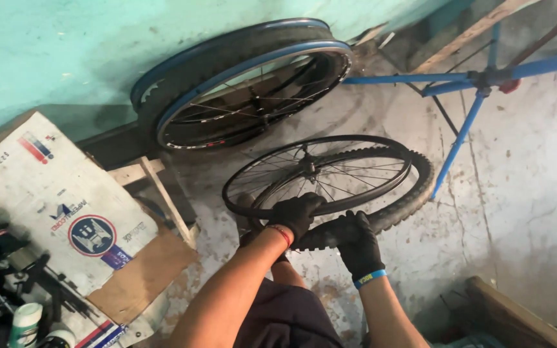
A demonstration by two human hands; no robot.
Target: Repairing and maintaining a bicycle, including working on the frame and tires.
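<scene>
A black spoked bicycle wheel stands on the concrete floor in front of me, its knobby tyre pulled partly off the rim on the near and right side. My left hand, in a black glove with a red wristband, grips the near edge of the rim. My right hand, gloved with a blue wristband, clamps the loose section of tyre beside it. My knees show below the hands.
Two blue-rimmed wheels lean against the turquoise wall behind. A blue metal repair stand spreads its legs at right. A cardboard sheet and white bottles lie at left; a wooden plank sits at lower right.
</scene>
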